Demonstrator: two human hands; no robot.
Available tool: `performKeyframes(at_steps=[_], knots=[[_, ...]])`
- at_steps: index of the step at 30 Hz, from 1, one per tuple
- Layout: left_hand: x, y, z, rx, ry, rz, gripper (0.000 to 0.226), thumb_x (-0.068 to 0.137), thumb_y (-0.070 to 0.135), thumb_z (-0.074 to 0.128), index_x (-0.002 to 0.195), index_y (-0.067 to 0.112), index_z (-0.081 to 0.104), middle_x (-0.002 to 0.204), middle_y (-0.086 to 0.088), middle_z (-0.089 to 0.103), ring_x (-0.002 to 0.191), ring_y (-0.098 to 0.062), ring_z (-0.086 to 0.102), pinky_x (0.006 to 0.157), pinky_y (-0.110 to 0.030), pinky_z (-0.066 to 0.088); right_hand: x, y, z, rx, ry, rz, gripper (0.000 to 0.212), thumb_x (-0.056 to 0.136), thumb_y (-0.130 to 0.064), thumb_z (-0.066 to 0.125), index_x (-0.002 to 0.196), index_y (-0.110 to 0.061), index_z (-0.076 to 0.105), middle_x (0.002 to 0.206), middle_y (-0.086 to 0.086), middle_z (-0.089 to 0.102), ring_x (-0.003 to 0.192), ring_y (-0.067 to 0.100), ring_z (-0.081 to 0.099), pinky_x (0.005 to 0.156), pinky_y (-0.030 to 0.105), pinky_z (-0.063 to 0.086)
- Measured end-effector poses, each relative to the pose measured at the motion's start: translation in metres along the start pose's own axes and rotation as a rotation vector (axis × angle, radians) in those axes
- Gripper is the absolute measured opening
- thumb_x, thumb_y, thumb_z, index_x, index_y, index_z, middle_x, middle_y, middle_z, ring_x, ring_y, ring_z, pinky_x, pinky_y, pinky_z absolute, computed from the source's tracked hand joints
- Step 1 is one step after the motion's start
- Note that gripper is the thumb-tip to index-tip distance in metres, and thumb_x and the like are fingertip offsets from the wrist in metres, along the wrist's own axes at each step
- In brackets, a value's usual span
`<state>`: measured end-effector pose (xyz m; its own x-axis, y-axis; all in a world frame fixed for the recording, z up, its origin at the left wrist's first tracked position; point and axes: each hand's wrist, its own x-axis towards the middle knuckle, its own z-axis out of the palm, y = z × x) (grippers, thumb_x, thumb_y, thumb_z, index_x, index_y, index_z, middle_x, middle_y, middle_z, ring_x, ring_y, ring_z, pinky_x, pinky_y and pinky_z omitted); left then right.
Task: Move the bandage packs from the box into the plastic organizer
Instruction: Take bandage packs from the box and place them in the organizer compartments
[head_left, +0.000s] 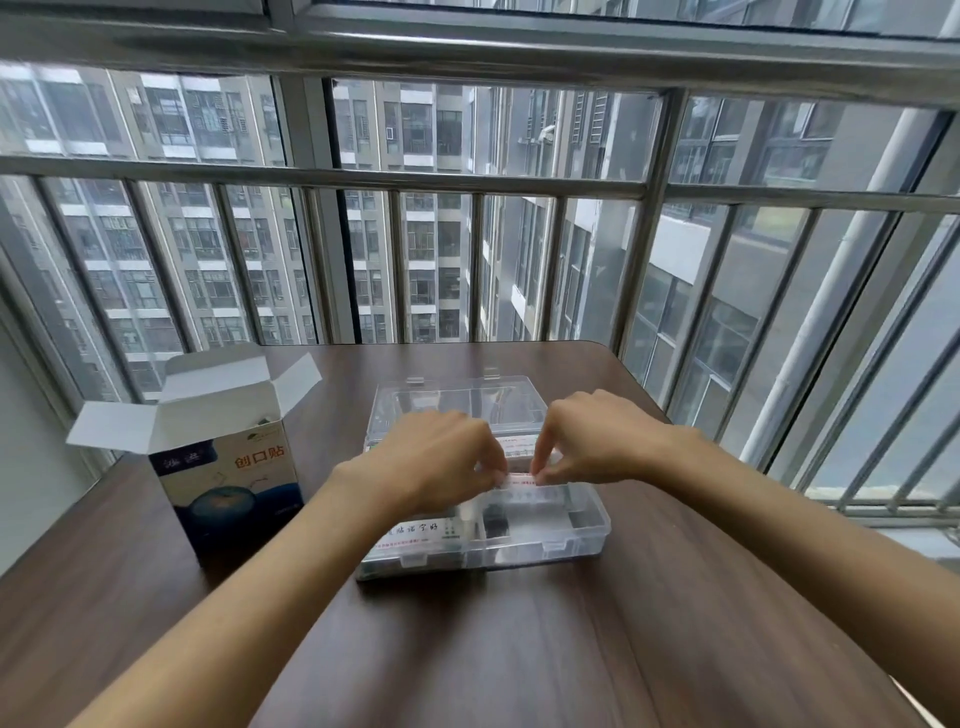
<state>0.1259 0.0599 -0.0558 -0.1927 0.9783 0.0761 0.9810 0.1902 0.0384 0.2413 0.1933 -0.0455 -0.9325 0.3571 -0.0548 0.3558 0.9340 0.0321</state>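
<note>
A clear plastic organizer lies open on the table, its lid folded back behind it. My left hand and my right hand hover over its middle, each pinching one end of a white bandage pack. Another pack with printed text lies in the front left compartment. One more pack shows between my hands, farther back. The blue bandage box stands upright at the left with its flaps open; its inside is hidden.
The dark wooden table ends at a rounded far edge close to a metal railing and windows. The box stands near the table's left edge.
</note>
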Motion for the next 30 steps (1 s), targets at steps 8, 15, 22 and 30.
performKeyframes(at_steps=[8, 15, 22, 30], knots=[[-0.002, -0.008, 0.006, -0.077, -0.171, 0.007, 0.052, 0.083, 0.070, 0.048, 0.116, 0.034, 0.064, 0.116, 0.011, 0.065, 0.101, -0.014, 0.059, 0.078, -0.028, 0.043, 0.006, 0.001, -0.004, 0.143, -0.266, 0.070, 0.026, 0.090, -0.039, 0.059, 0.113, -0.032, 0.068, 0.124, -0.007, 0.062, 0.113, 0.017, 0.054, 0.090, 0.032, 0.042], [0.007, -0.008, 0.003, -0.049, -0.185, 0.026, 0.037, 0.088, 0.055, 0.056, 0.117, 0.032, 0.064, 0.118, 0.014, 0.065, 0.108, -0.012, 0.058, 0.085, -0.029, 0.044, 0.008, -0.008, -0.014, 0.092, -0.186, 0.307, 0.032, 0.079, -0.039, 0.072, 0.098, -0.013, 0.067, 0.088, -0.002, 0.063, 0.084, 0.017, 0.060, 0.071, 0.031, 0.048], [0.006, -0.008, 0.003, -0.029, -0.182, 0.027, 0.038, 0.088, 0.055, 0.057, 0.117, 0.032, 0.064, 0.117, 0.013, 0.066, 0.106, -0.014, 0.059, 0.085, -0.031, 0.046, 0.023, -0.031, -0.027, 0.030, -0.592, 0.438, 0.032, 0.099, -0.021, 0.043, 0.071, -0.007, 0.047, 0.061, 0.002, 0.045, 0.048, 0.011, 0.031, 0.048, 0.019, 0.029], [0.004, -0.001, 0.003, -0.026, -0.162, 0.026, 0.042, 0.091, 0.052, 0.054, 0.127, 0.030, 0.051, 0.126, 0.005, 0.061, 0.114, -0.021, 0.055, 0.088, -0.032, 0.042, 0.028, -0.008, -0.016, 0.341, -0.702, 0.594, 0.033, 0.098, -0.021, 0.047, 0.066, -0.014, 0.044, 0.047, -0.004, 0.035, 0.039, 0.006, 0.023, 0.035, 0.014, 0.021]])
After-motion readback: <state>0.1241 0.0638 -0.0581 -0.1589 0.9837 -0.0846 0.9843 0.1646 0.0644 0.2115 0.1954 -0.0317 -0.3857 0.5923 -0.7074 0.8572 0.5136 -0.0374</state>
